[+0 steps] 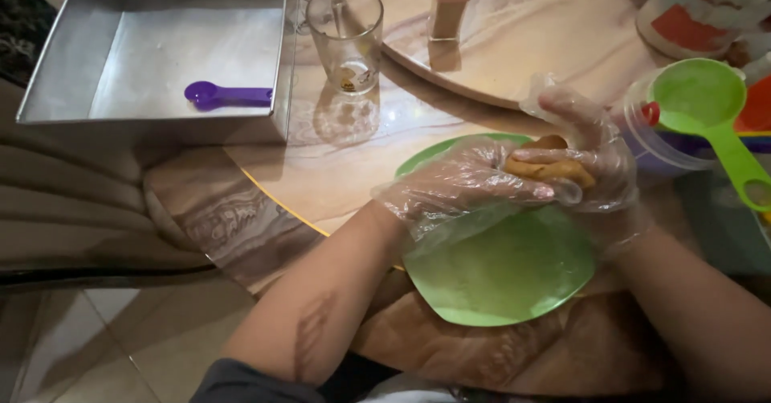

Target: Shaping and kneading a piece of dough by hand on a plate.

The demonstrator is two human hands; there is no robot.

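Both my hands wear thin clear plastic gloves and meet over a green plate (506, 278) on the marble-patterned table. My right hand (590, 150) cups a lump of tan dough (546, 167) from the right. My left hand (462, 182) lies across it from the left, fingers pressed onto the dough. The dough is partly hidden between the two palms.
A square metal baking pan (80, 45) at the far left holds a purple spoon (225, 94). A clear glass (347, 37) stands beside it. A green measuring cup (711, 102) rests on a clear container at the right. A pale pink bottle (450, 1) stands on a raised turntable.
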